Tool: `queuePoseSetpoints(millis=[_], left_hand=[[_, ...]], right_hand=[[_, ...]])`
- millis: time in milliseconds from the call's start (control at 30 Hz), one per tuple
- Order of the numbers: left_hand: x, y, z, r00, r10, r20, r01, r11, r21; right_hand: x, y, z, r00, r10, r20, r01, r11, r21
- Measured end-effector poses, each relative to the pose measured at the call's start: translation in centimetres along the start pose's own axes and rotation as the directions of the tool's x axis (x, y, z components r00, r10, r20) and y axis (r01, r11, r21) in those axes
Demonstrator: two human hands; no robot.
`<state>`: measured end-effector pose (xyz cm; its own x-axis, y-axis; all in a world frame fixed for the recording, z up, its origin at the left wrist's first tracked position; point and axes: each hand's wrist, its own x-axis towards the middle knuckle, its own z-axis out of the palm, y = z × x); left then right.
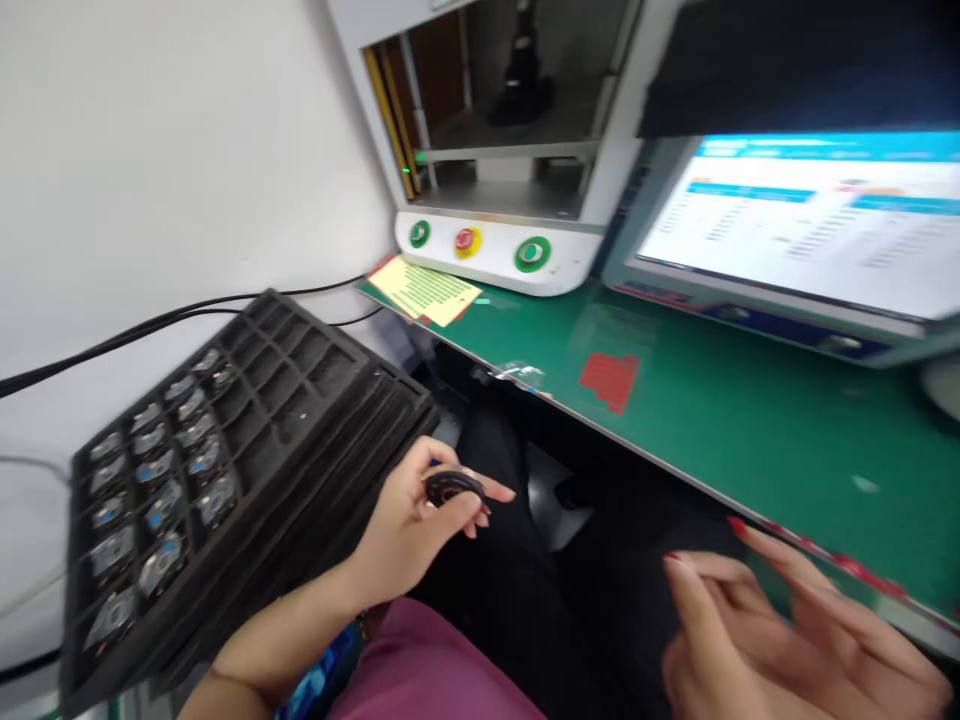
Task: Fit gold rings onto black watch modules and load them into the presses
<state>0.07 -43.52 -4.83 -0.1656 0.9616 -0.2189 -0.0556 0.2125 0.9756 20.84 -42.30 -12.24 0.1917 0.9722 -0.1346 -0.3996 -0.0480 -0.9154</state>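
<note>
My left hand [409, 530] is closed around a round black ring-shaped part [455, 488], held between thumb and fingers above my lap. The part's exact kind does not show. To the left of that hand lies a black foam tray [259, 465] with square pockets. Several small metallic parts [157, 510], some with blue spots, sit in its left-hand pockets. My right hand [787, 630] is at the lower right, near the bench edge, a little blurred. Its thumb and fingers are apart, and nothing shows between them.
More black trays [352, 450] are stacked under the top one. A green bench [720, 420] carries a white machine [495, 262] with two green buttons and a red one. A lit monitor [802, 220] stands at the right. Black cables [150, 330] run along the wall.
</note>
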Motion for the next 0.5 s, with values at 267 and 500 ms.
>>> queuePoseSetpoints(millis=[267,500], left_hand=[[3.7,-3.4,6.6,0.855,-0.099,0.509,0.21,0.964,-0.165],[3.3,-5.0,7.9,0.745,0.233,0.625,-0.354,0.932,0.075]], right_hand=[[0.3,-2.5,2.2,0.972,-0.157,-0.176,0.175,0.98,0.092],[0.0,-2.5,1.4,0.983,0.021,-0.18,0.03,0.961,0.276]])
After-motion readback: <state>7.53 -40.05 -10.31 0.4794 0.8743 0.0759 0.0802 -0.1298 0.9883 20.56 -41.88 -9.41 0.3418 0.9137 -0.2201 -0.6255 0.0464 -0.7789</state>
